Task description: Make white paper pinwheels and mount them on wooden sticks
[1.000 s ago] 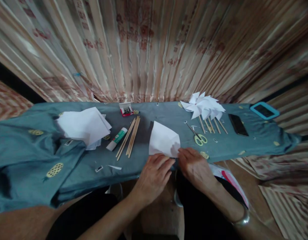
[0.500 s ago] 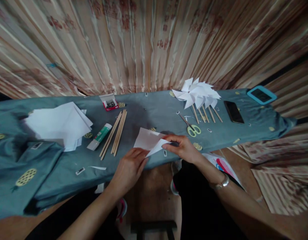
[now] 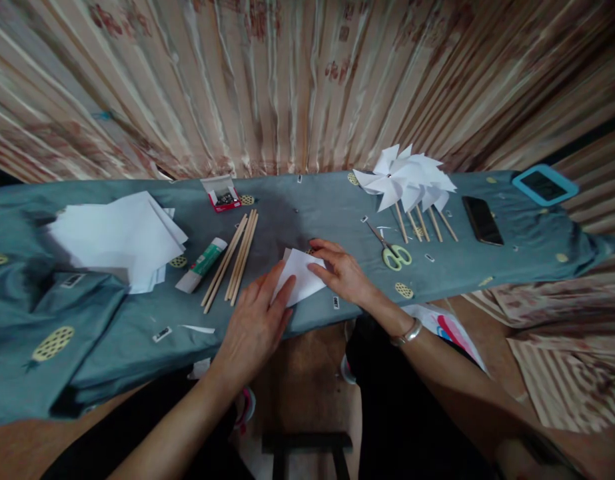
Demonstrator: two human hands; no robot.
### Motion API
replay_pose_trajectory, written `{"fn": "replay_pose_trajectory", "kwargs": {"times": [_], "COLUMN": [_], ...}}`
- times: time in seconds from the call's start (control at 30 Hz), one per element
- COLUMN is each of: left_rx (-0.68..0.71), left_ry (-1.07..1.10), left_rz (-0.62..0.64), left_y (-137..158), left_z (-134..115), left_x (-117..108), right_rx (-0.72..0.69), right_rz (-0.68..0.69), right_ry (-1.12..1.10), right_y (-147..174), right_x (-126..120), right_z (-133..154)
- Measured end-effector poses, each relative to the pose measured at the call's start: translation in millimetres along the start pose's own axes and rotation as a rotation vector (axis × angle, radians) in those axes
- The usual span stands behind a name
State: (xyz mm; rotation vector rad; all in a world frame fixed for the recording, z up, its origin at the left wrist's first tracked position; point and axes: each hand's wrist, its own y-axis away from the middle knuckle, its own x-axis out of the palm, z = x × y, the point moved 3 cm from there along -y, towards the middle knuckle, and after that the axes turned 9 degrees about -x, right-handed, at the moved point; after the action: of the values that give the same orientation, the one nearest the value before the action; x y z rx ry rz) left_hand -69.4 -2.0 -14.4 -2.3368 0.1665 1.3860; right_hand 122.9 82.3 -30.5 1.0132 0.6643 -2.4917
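Observation:
A white sheet of paper (image 3: 303, 279), folded over on itself, lies near the table's front edge between my hands. My left hand (image 3: 254, 320) rests on its left side, fingers stretched out and the thumb apart on top. From the right, my right hand (image 3: 343, 272) holds the paper's upper right edge, thumb over it and the index finger at the far side. To the left lie several wooden sticks (image 3: 243, 257) and a green and white glue stick (image 3: 202, 265). Green-handled scissors (image 3: 396, 257) lie to the right of my right hand.
White paper pinwheels (image 3: 412, 180) on sticks lie at the back right, with a black phone (image 3: 482, 220) and a blue-framed tablet (image 3: 547, 185) beyond. A stack of white paper (image 3: 117, 240) lies left. An open red box (image 3: 224, 198) holds small metal pieces. A curtain hangs behind.
The lifted corner of the paper has been folded over onto the rest. My left hand has spread its fingers over the sheet, and my right hand has moved inward to its upper edge.

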Motion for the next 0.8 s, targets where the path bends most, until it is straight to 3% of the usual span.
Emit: {"fn": "replay_pose_trajectory", "kwargs": {"times": [0.13, 0.33, 0.8], "left_rx": [0.165, 0.156, 0.164], "left_ry": [-0.109, -0.148, -0.166], "left_rz": [0.032, 0.121, 0.160], "left_y": [7.4, 19.2, 19.8], "left_z": [-18.9, -30.5, -25.0], "left_x": [12.7, 32.1, 34.9], "right_rx": [-0.005, -0.012, 0.002], "right_rz": [-0.037, -0.068, -0.122], "right_ry": [0.021, 0.028, 0.069], "right_y": [-0.1, 1.1, -5.2], "right_x": [3.1, 6.3, 11.4], "right_z": [0.0, -0.6, 1.0]}}
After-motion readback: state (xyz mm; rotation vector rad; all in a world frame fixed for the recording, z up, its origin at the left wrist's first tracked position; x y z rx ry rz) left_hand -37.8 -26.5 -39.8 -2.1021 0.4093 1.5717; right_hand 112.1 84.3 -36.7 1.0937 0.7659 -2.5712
